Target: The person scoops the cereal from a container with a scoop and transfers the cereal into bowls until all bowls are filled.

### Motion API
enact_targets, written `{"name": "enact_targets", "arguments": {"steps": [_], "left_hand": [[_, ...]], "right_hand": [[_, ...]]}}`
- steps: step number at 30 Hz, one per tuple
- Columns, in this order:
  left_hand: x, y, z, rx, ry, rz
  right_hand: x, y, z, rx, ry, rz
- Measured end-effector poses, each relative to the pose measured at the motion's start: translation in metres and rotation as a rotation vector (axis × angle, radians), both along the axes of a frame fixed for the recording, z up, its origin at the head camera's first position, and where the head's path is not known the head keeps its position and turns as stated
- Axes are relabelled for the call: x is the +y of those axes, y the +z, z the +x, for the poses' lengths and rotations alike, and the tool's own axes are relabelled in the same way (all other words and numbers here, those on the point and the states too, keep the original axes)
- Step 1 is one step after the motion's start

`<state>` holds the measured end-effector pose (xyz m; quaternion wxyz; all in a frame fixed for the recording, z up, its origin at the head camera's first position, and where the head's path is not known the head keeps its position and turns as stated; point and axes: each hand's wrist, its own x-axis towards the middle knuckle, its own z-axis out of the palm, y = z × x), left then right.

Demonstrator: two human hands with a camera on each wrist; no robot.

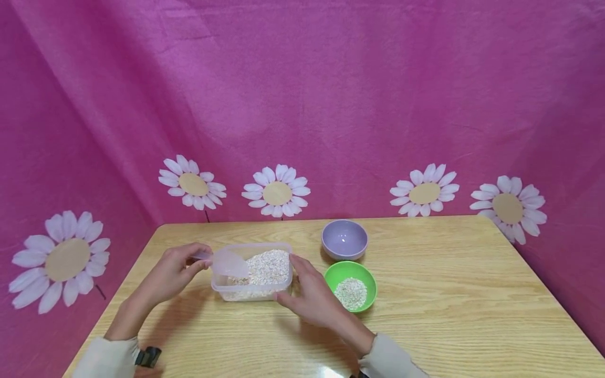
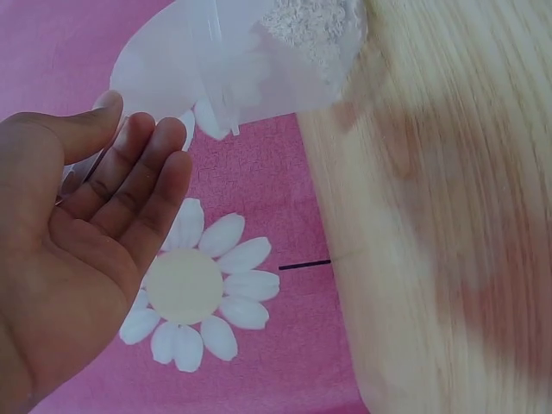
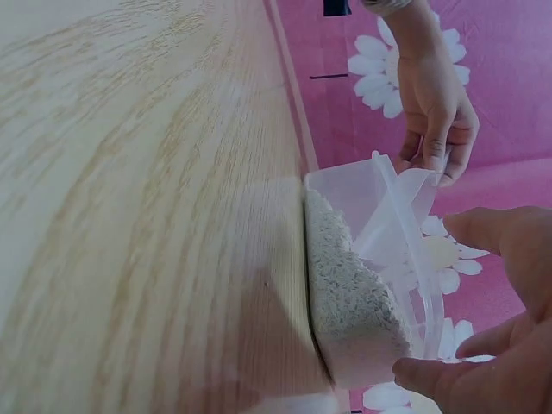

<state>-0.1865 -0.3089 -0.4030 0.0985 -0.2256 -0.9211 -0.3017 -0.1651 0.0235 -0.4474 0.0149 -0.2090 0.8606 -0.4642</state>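
Observation:
A translucent plastic scoop (image 1: 229,263) is in my left hand (image 1: 177,270), pinched by its handle between thumb and fingers. Its bowl dips into a clear rectangular container (image 1: 222,289), over the left side of the oat flakes (image 1: 270,268). The flakes slope up toward the container's right end. There my right hand (image 1: 314,294) holds the box, thumb at the near corner and fingers at the far one. In the right wrist view, fingertips (image 3: 414,373) of that hand meet the container's rim.
Just right of my right hand stands a green bowl (image 1: 333,275) with a small heap of flakes. Behind it is a purple bowl (image 1: 344,239). Everything stands on a wooden table (image 1: 449,294), with a pink flowered cloth (image 1: 302,105) hanging behind and at the sides.

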Motion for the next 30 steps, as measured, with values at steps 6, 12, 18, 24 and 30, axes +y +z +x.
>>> {"name": "enact_targets", "arguments": {"steps": [6,12,18,24,30], "left_hand": [[0.001,0.003,-0.004,-0.033,-0.019,-0.05],[0.007,0.001,-0.006,-0.029,-0.083,-0.093],[0.014,-0.001,-0.004,-0.055,-0.092,-0.108],[0.022,-0.003,-0.004,-0.053,-0.121,-0.074],[0.03,-0.011,-0.004,-0.059,-0.137,-0.028]], "right_hand": [[-0.004,-0.004,-0.004,-0.015,-0.02,0.005],[-0.006,-0.01,-0.006,-0.027,-0.026,0.007],[-0.006,-0.016,-0.009,-0.011,-0.01,-0.008],[-0.005,-0.018,-0.009,0.005,-0.004,-0.037],[-0.003,-0.03,-0.013,0.08,0.008,-0.043]]}}
